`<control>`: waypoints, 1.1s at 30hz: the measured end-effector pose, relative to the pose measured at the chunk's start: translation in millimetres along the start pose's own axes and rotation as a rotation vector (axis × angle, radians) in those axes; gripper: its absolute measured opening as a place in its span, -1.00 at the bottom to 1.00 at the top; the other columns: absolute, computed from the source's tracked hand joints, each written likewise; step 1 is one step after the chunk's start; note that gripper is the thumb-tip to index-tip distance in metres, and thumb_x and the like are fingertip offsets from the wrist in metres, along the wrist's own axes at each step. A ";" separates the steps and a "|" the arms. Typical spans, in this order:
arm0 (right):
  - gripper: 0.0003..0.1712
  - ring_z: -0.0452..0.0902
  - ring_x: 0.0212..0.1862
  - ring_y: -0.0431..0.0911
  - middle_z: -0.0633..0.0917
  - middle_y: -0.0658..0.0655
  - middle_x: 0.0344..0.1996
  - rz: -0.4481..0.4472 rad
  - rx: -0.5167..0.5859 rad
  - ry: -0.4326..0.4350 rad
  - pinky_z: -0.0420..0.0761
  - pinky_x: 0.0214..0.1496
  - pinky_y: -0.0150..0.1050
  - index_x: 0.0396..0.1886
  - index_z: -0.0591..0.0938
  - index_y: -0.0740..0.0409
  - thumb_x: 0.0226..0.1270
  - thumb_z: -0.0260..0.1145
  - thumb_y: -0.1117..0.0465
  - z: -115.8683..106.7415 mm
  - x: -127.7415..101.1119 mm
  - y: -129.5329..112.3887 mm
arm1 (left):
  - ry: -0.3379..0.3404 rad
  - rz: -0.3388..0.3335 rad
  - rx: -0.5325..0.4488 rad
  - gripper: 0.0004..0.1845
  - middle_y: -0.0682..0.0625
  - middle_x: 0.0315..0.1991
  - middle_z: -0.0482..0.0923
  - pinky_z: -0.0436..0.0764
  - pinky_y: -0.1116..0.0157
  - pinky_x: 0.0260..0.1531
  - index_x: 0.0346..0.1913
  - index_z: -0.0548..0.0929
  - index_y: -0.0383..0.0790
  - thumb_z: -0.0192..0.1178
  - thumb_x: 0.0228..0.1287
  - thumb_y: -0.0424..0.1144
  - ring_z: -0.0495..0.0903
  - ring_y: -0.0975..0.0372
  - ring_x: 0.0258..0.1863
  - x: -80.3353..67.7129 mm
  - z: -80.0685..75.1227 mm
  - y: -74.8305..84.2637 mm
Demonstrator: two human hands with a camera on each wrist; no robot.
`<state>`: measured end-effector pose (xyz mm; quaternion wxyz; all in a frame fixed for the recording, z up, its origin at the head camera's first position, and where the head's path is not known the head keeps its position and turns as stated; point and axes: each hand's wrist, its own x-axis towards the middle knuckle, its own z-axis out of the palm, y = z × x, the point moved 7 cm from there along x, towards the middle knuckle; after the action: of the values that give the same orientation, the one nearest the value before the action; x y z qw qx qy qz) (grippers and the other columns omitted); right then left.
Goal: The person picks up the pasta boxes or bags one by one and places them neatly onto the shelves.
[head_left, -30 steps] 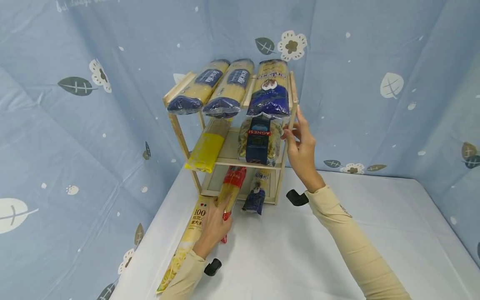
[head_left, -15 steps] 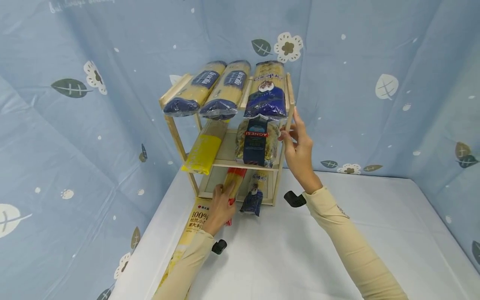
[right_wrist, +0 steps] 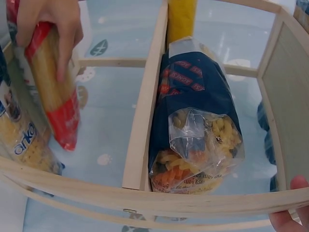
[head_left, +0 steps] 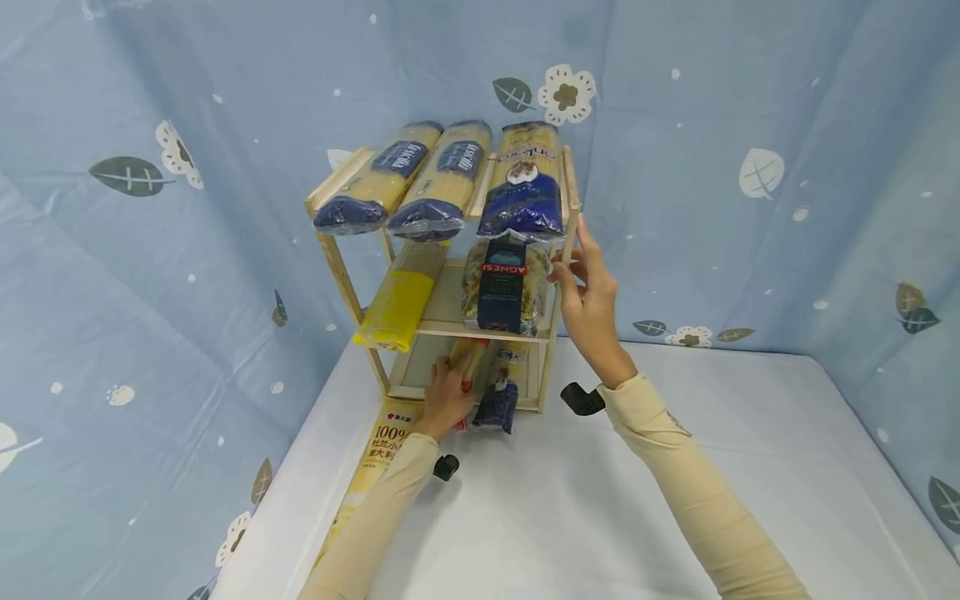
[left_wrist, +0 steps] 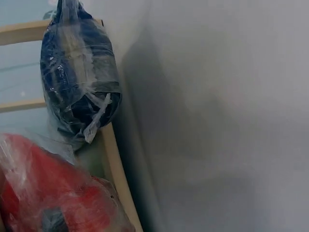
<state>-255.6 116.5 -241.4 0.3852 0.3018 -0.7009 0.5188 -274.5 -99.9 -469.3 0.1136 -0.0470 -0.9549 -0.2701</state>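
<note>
Spaghetti packet [head_left: 467,367], red-ended, sits on the rack's [head_left: 552,354] bottom shelf, the left hand [head_left: 444,398] curled round it. Right hand [head_left: 588,293] holds the rack post beside the "AGNESI" bag [head_left: 504,286].

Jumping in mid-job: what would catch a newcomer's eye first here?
The wooden three-tier rack stacked with pasta packs against the blue flowered backdrop. The left hand grips a red-ended spaghetti pack in the bottom tier, while the right hand holds the rack's right post beside the dark Agnesi bag.
</note>
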 end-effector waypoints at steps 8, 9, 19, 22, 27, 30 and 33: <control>-0.37 0.60 -0.30 0.12 0.62 0.31 -0.24 0.004 0.012 0.000 0.63 -0.40 -0.15 0.45 0.15 0.22 0.42 0.06 0.43 2.1 0.0 0.0 | -0.037 -0.016 0.045 -0.32 -0.34 0.14 0.26 0.58 -0.09 -0.37 0.35 0.38 -0.04 0.24 0.10 -0.35 0.32 -0.12 0.10 14.3 11.2 -0.4; -0.37 0.60 -0.30 0.14 0.62 0.33 -0.25 0.005 0.014 0.003 0.63 -0.41 -0.08 0.45 0.15 0.23 0.43 0.06 0.44 1.9 0.0 0.1 | -0.040 -0.015 0.047 -0.33 -0.35 0.15 0.26 0.58 -0.10 -0.36 0.36 0.38 -0.04 0.24 0.12 -0.35 0.31 -0.13 0.11 15.3 11.5 0.6; -0.38 0.59 -0.32 0.12 0.61 0.33 -0.25 0.023 0.000 -0.003 0.63 -0.39 -0.23 0.42 0.14 0.33 0.41 0.05 0.47 4.1 -0.9 0.0 | -0.067 -0.002 0.097 -0.25 -0.37 0.23 0.23 0.43 -0.19 -0.10 0.38 0.34 -0.06 0.35 0.07 -0.18 0.25 -0.16 0.16 1.7 13.4 -6.9; -0.38 0.58 -0.36 0.16 0.59 0.37 -0.26 0.013 -0.004 0.006 0.59 -0.43 -0.31 0.40 0.13 0.41 0.38 0.04 0.53 2.7 -0.9 0.3 | -0.076 0.014 0.063 -0.26 -0.38 0.28 0.19 0.40 -0.24 -0.06 0.36 0.36 -0.10 0.36 0.06 -0.13 0.24 -0.19 0.20 -2.9 11.2 -8.2; -0.38 0.57 -0.39 0.16 0.59 0.39 -0.27 -0.005 0.003 0.014 0.61 -0.45 -0.12 0.39 0.15 0.42 0.36 0.06 0.55 2.1 -0.5 0.0 | -0.115 0.003 -0.008 -0.29 -0.37 0.35 0.14 0.29 -0.31 0.06 0.38 0.33 -0.07 0.30 0.16 -0.06 0.18 -0.22 0.28 -11.3 7.0 -12.1; -0.38 0.58 -0.37 0.11 0.60 0.34 -0.26 0.005 0.002 0.014 0.61 -0.42 -0.02 0.41 0.15 0.35 0.39 0.06 0.50 2.1 -0.3 -0.6 | -0.126 -0.003 -0.044 -0.31 -0.35 0.36 0.13 0.25 -0.29 0.12 0.40 0.30 -0.05 0.24 0.24 -0.01 0.15 -0.21 0.31 -18.7 3.3 -15.3; -0.37 0.58 -0.37 0.13 0.60 0.32 -0.25 0.012 0.015 0.015 0.61 -0.40 0.01 0.43 0.16 0.28 0.41 0.06 0.47 1.8 -0.4 -1.0 | -0.123 0.004 -0.073 -0.36 -0.32 0.37 0.13 0.26 -0.24 0.16 0.39 0.32 -0.04 0.19 0.29 0.00 0.15 -0.18 0.32 -26.6 -0.5 -19.1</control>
<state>-255.1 114.5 -241.6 0.3852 0.2963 -0.6960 0.5286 -251.4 -117.2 -485.1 0.0534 -0.0694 -0.9495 -0.3013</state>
